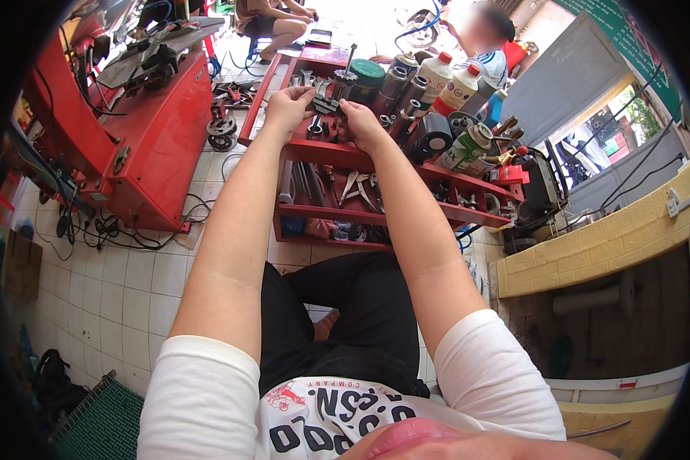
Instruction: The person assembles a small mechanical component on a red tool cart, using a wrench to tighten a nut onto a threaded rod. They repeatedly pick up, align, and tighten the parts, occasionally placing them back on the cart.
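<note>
While I look down past two bare forearms, both hands sit at upper centre of the frame, over a red trolley (pixel 314 153). Left hand (pixel 288 111): thumb and fingertips pinched on the left end of a dark metal tool (pixel 326 105). Right hand (pixel 362 125): closed on its right end, several fingers hidden from me. A threaded rod (pixel 350 63) rises just behind; whether it belongs to the tool, I cannot tell.

Top tier: wrenches (pixel 308 77) beyond the left hand, partly covered. Right of the hands, a green tub (pixel 366 77), contents out of my sight; metal cylinders (pixel 391 86); white bottles (pixel 435 79) with red caps, fill unreadable; a green-and-white can (pixel 469 147) leaning among clutter.

Middle tier holds pliers (pixel 355 186); right forearm blocks part of it. Lowest tier dim, its small parts (pixel 353 231) hard to sort.

Upper edge cuts off a seated person (pixel 272 23). Black lens rim crops a red cabinet (pixel 157 149) at upper left.
</note>
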`<action>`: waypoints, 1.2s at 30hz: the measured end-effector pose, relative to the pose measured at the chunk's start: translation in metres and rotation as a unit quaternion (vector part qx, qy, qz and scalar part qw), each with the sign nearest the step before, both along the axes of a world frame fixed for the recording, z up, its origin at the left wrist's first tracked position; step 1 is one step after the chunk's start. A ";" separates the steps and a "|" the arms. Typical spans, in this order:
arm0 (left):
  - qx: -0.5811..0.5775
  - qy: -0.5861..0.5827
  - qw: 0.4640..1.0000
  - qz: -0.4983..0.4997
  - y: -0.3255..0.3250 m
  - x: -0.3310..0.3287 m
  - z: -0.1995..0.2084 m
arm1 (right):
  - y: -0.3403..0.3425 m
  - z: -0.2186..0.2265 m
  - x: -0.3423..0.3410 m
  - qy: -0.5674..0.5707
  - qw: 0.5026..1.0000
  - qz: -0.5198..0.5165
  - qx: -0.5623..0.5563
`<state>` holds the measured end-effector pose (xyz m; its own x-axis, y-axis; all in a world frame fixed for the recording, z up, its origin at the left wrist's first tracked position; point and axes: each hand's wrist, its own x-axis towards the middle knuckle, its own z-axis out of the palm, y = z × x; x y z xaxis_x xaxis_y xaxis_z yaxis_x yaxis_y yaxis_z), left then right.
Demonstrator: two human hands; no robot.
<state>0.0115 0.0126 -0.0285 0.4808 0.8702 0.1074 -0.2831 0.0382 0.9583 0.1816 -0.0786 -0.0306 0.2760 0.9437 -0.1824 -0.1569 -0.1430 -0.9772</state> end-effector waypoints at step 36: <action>0.002 0.010 0.998 0.067 0.002 0.004 -0.003 | -0.006 0.012 -0.003 0.020 0.999 0.017 -0.023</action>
<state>0.0154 0.0150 -0.0313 0.3626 0.9263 0.1023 -0.2665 -0.0021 0.9638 0.1789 -0.0849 -0.0188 0.2360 0.9427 -0.2359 -0.1900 -0.1933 -0.9626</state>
